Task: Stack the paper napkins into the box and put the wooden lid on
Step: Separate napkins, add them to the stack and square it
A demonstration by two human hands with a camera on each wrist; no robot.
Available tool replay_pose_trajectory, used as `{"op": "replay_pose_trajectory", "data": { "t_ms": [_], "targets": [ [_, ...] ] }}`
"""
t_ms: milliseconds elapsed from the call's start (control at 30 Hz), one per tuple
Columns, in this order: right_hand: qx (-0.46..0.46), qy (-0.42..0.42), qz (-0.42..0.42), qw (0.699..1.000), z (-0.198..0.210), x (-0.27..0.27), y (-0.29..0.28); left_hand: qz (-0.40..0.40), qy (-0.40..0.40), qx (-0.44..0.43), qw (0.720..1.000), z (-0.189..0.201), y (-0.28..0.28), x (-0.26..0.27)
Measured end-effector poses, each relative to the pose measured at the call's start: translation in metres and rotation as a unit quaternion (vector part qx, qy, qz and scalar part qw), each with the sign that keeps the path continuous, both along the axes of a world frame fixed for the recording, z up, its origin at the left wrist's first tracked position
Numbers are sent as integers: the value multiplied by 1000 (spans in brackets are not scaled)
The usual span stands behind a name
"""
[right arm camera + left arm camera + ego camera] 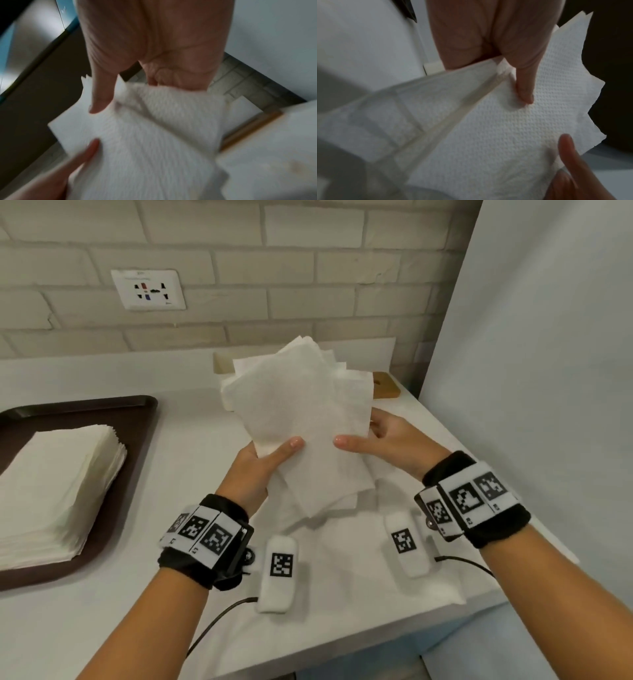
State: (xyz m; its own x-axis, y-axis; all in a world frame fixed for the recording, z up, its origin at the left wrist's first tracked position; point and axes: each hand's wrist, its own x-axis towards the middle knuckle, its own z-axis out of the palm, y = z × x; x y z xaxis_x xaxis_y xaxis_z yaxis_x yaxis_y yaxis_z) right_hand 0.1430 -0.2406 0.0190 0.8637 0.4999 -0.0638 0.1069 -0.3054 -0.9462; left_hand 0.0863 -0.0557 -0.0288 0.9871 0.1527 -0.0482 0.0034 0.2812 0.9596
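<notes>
Holding a fanned bundle of napkins (291, 412) above the white counter (164, 508), you have your left hand (260, 463) and right hand (387, 440) on its near edges. Each thumb lies flat on the top sheet while the fingers curl underneath, so both hands are pinching the bundle rather than cupping it; the left wrist view shows your left thumb (524, 86) pressing a small dent into the paper.

The sheets are skewed, corners sticking out at several angles, so square them before you go any further. Loosen the pinch slightly, tap the lower edges on the counter until the corners line up, then lower the bundle flat. The box itself I cannot make out clearly: a pale wooden edge shows behind the bundle and what looks like the wooden lid (387, 385) lies just to its right by the wall (the napkins hide most of both). Keep your thumbs near the middle of the edges so the outer sheets do not droop and catch on the rim.

The paper is thin, soft and embossed with a fine dotted grid, with serrated edges, so it creases easily and slides sheet over sheet. The lid looks like smooth, light wood with rounded corners and a hole. To your left a much thicker, neater stack of napkins (58, 487) sits on a dark brown tray (137, 419), so I judge most of the stacking is not yet done.
</notes>
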Motion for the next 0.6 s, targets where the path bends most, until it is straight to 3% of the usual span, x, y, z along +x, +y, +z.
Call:
{"op": "replay_pose_trajectory", "data": {
  "t_ms": [133,333,500,600],
  "targets": [
    [39,33,0,999,-24,-9,17,12,-10,-14,1000,-4,0,1],
    [31,16,11,999,-32,-7,23,-16,-26,1,1000,-5,15,3],
    [7,-40,30,999,-11,-4,39,-49,-61,48,996,20,15,10],
    [64,-46,24,997,5,1,44,-37,-80,29,996,31,19,14]
  ]
}}
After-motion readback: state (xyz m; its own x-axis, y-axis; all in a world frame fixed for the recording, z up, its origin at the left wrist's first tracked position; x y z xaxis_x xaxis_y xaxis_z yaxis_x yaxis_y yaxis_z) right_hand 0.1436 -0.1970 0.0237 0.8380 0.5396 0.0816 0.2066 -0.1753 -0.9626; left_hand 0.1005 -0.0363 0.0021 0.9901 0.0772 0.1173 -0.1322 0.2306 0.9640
